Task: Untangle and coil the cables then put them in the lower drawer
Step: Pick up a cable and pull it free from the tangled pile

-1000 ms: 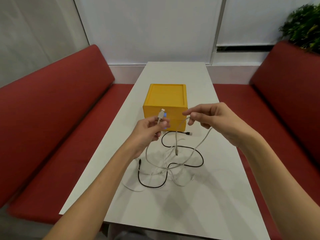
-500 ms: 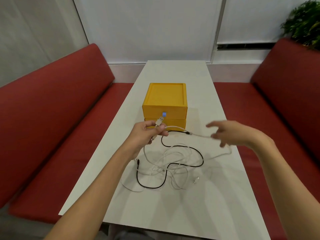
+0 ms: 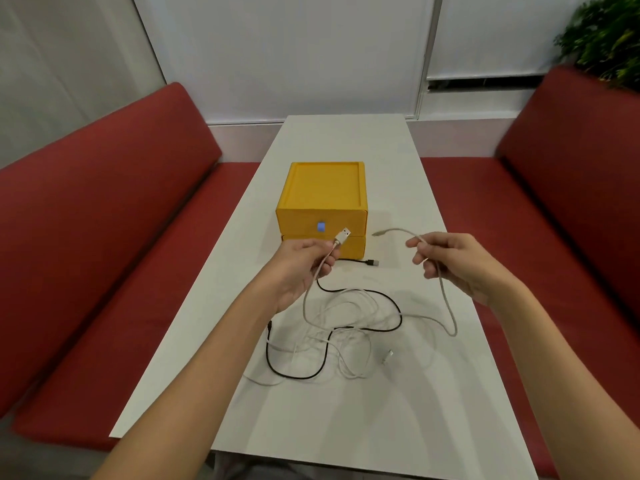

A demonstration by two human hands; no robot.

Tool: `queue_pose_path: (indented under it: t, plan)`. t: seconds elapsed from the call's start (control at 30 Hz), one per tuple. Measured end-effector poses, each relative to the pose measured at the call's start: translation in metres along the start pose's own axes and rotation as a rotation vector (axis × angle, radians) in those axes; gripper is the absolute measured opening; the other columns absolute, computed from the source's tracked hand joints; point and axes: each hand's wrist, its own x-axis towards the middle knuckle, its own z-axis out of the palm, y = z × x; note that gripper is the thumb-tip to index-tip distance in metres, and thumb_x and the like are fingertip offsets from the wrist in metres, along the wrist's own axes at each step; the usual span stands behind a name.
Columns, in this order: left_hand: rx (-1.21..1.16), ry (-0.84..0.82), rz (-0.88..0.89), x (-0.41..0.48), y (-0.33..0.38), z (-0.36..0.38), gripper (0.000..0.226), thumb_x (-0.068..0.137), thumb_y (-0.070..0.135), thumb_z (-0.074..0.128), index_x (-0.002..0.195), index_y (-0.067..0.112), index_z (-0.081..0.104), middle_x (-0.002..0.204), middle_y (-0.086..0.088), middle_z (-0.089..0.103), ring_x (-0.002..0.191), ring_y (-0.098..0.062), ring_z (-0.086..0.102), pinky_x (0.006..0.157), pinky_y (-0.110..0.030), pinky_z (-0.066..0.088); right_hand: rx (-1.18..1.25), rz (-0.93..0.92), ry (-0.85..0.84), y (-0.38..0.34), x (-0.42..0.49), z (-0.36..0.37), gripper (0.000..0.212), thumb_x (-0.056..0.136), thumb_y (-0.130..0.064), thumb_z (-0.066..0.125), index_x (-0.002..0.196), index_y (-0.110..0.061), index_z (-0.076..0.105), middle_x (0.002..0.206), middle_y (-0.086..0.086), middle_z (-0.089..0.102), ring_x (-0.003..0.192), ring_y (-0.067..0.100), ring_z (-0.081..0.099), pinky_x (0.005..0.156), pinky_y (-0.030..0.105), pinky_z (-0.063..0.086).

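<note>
My left hand (image 3: 302, 268) pinches a pale grey cable (image 3: 445, 299) just below its USB plug (image 3: 343, 235). My right hand (image 3: 450, 261) grips the same cable near its other end, whose small plug sticks out to the left. Between the hands the grey cable hangs in a loop down to the table. Under it lie a black cable (image 3: 381, 296) and a thin white cable (image 3: 346, 362), loosely tangled. Behind the hands stands a yellow two-drawer box (image 3: 325, 188), both drawers closed, with the lower drawer (image 3: 353, 249) partly hidden by my left hand.
The narrow white table (image 3: 346, 427) runs away from me between two red benches (image 3: 104, 244). A green plant (image 3: 609, 32) sits at the upper right. A blue tab (image 3: 321, 226) marks the upper drawer front.
My right hand slid out along the grey cable to the right and now grips it near the far end, which has come free of the tangle. My left hand kept its hold.
</note>
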Motion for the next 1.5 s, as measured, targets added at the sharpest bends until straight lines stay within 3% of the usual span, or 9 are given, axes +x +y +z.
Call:
queue_pose_path:
  t: [0.17, 0.37, 0.57, 0.7, 0.87, 1.0, 1.23, 1.37, 1.5]
  plan:
    - [-0.214, -0.066, -0.116, -0.004, 0.003, 0.01, 0.023, 0.097, 0.011, 0.051, 0.103, -0.007, 0.063, 0.069, -0.002, 0.053, 0.049, -0.002, 0.049, 0.045, -0.011, 0.041, 0.128, 0.125, 0.121, 0.014, 0.029, -0.013, 0.025, 0.1, -0.02, 0.049, 0.118, -0.009, 0.061, 0.083, 0.005, 0.065, 0.067, 0.013, 0.058, 0.068, 0.028, 0.049]
    - [-0.216, -0.069, -0.148, -0.011, -0.002, 0.015, 0.021, 0.101, 0.019, 0.044, 0.108, 0.009, 0.062, 0.066, -0.002, 0.052, 0.045, -0.005, 0.05, 0.042, -0.014, 0.041, -0.308, 0.408, 0.12, 0.072, 0.041, -0.014, 0.042, 0.094, -0.029, 0.057, 0.131, -0.012, 0.046, 0.117, 0.011, 0.061, 0.097, 0.026, 0.059, 0.081, 0.039, 0.038]
    - [-0.149, -0.016, -0.166, -0.017, -0.011, 0.014, 0.021, 0.1, 0.024, 0.047, 0.112, 0.015, 0.062, 0.059, 0.001, 0.048, 0.039, -0.004, 0.039, 0.036, -0.012, 0.03, -0.478, 0.388, 0.265, 0.098, 0.037, -0.016, 0.065, 0.091, -0.033, 0.06, 0.144, -0.006, 0.032, 0.146, 0.016, 0.038, 0.128, 0.033, 0.044, 0.096, 0.041, 0.04]
    - [-0.257, -0.016, -0.201, -0.018, -0.013, 0.016, 0.017, 0.097, 0.007, 0.048, 0.104, -0.002, 0.06, 0.063, -0.004, 0.054, 0.044, -0.006, 0.048, 0.04, -0.013, 0.039, -0.66, 0.578, 0.321, 0.1, 0.027, -0.026, 0.06, 0.086, -0.039, 0.064, 0.125, 0.001, 0.044, 0.125, 0.021, 0.051, 0.11, 0.037, 0.054, 0.084, 0.042, 0.048]
    - [-0.287, -0.035, -0.164, -0.02, -0.018, 0.017, 0.022, 0.102, 0.011, 0.04, 0.111, 0.002, 0.058, 0.06, -0.009, 0.065, 0.049, -0.012, 0.061, 0.05, -0.018, 0.053, -0.368, 0.555, 0.295, 0.107, 0.022, -0.029, 0.006, 0.082, 0.008, 0.056, 0.087, 0.008, 0.057, 0.072, 0.017, 0.056, 0.05, 0.024, 0.054, 0.06, 0.033, 0.055]
    - [-0.391, -0.046, -0.247, -0.022, -0.015, 0.021, 0.02, 0.101, 0.008, 0.042, 0.108, -0.003, 0.057, 0.056, -0.008, 0.063, 0.045, -0.008, 0.058, 0.042, -0.013, 0.049, -0.264, 0.335, 0.356, 0.104, 0.022, -0.019, 0.035, 0.089, 0.001, 0.054, 0.123, 0.002, 0.05, 0.084, 0.014, 0.06, 0.063, 0.022, 0.061, 0.049, 0.028, 0.055]
    - [-0.658, -0.11, -0.398, -0.023, -0.015, 0.017, 0.023, 0.097, 0.003, 0.041, 0.093, -0.009, 0.061, 0.061, -0.007, 0.059, 0.038, -0.005, 0.052, 0.038, -0.01, 0.045, -0.734, 0.267, 0.127, 0.102, 0.015, 0.003, 0.083, 0.092, -0.007, 0.05, 0.153, -0.02, -0.005, 0.131, 0.026, 0.04, 0.093, 0.032, 0.058, 0.074, 0.029, 0.046]
    - [-0.81, -0.143, -0.41, -0.024, -0.019, 0.022, 0.037, 0.094, -0.001, 0.037, 0.076, -0.015, 0.066, 0.081, -0.011, 0.057, 0.045, -0.011, 0.058, 0.042, -0.014, 0.048, -0.776, 0.093, -0.243, 0.082, 0.006, 0.028, 0.083, 0.082, 0.0, 0.055, 0.145, -0.045, 0.025, 0.106, 0.007, 0.062, 0.081, 0.016, 0.061, 0.069, 0.022, 0.05]
    - [-0.771, -0.106, -0.36, -0.024, -0.021, 0.029, 0.021, 0.096, 0.002, 0.039, 0.095, -0.005, 0.059, 0.079, -0.008, 0.061, 0.047, -0.012, 0.058, 0.043, -0.016, 0.048, -0.705, 0.048, -0.427, 0.066, -0.011, 0.047, 0.037, 0.081, -0.008, 0.062, 0.101, -0.038, 0.07, 0.084, -0.01, 0.069, 0.07, 0.0, 0.06, 0.062, 0.012, 0.044]
